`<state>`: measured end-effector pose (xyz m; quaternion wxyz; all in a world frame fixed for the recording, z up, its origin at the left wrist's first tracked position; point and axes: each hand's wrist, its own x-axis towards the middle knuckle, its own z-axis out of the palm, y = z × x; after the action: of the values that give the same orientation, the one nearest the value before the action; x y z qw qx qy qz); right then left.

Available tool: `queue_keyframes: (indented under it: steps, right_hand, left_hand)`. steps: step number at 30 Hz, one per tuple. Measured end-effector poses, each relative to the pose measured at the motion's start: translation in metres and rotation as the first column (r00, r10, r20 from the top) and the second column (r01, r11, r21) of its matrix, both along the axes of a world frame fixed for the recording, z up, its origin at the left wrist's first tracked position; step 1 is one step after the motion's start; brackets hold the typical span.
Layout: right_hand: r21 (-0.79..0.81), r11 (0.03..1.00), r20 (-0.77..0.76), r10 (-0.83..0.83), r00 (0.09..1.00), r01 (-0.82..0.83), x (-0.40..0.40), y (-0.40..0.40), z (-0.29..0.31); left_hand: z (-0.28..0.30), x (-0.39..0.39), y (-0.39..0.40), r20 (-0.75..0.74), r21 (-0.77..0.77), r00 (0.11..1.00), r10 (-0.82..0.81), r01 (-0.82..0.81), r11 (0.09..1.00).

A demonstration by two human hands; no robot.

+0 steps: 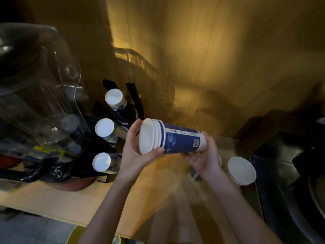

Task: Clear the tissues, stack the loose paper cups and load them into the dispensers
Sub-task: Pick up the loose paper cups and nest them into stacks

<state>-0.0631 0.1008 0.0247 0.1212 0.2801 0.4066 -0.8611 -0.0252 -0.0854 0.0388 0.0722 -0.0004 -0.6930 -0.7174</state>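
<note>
A stack of blue-and-white paper cups (177, 140) lies sideways in the air above the wooden counter, its open mouth facing left. My left hand (136, 148) grips the rim end and my right hand (204, 154) holds the bottom end. To the left stands a black cup dispenser rack (135, 97) with three columns of upside-down cups, their white bottoms showing at the far column (113, 96), the middle column (104, 127) and the near column (101, 162). Another short stack of cups (241, 170) rests on the counter at the right, mouths up.
A clear plastic cover (40, 88) over a dark appliance fills the left side. The wooden counter (73, 201) runs along the front. A black unit (288, 166) stands at the right. A wood-panel wall is behind. Lighting is dim.
</note>
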Motion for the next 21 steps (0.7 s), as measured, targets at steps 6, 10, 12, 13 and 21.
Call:
queue_keyframes:
  steps: [6, 10, 12, 13, 21]
  right_hand:
    - [-0.320, 0.939, 0.065, 0.152, 0.986, -0.124, 0.019, -0.027, -0.003]
    - [-0.242, 0.898, 0.086, 0.398, 0.913, -0.368, 0.019, -0.043, -0.004]
    - [-0.006, 0.903, 0.083, 0.428, 0.900, -0.429, 0.014, -0.043, -0.008]
    - [0.142, 0.895, 0.072, 0.417, 0.906, -0.424, 0.010, -0.040, -0.009]
    - [0.588, 0.783, -0.266, 0.424, 0.866, -0.203, -0.009, 0.004, 0.047]
  left_hand:
    - [0.020, -0.010, 0.016, -0.126, 0.065, 0.985, 0.116, -0.108, 0.992]
    - [0.024, -0.020, 0.025, -0.165, 0.045, 0.976, 0.142, -0.136, 0.990]
    - [0.027, -0.025, 0.025, -0.177, -0.024, 0.977, 0.118, -0.125, 0.992]
    - [0.028, -0.027, 0.025, -0.181, -0.064, 0.978, 0.101, -0.114, 0.991]
    - [0.006, -0.025, 0.033, -0.066, -0.375, 0.994, -0.087, 0.056, 0.925]
